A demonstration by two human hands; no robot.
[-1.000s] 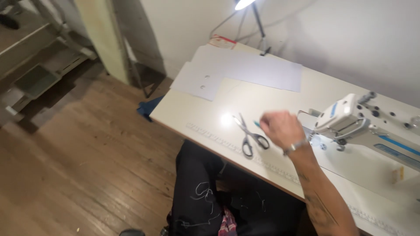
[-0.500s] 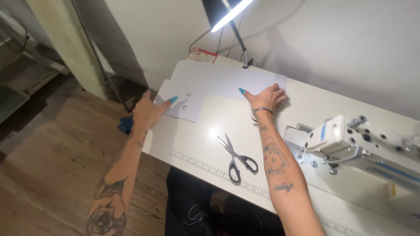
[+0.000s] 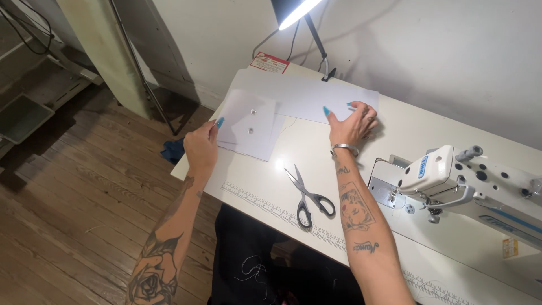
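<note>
1. The left hand [image 3: 201, 146] pinches the left edge of a small white sheet [image 3: 248, 124] at the counter's [image 3: 293, 186] near-left corner; two small holes show in the sheet.
2. The right hand [image 3: 353, 125] lies flat, fingers spread, on a large white sheet [image 3: 307, 96] farther back, touching its right end.
3. Scissors [image 3: 307, 197] rest closed between the forearms, just behind a printed ruler strip [image 3: 271, 206].
4. A white sewing machine [image 3: 468, 183] stands to the right, a lamp [image 3: 296, 11] above.
</note>
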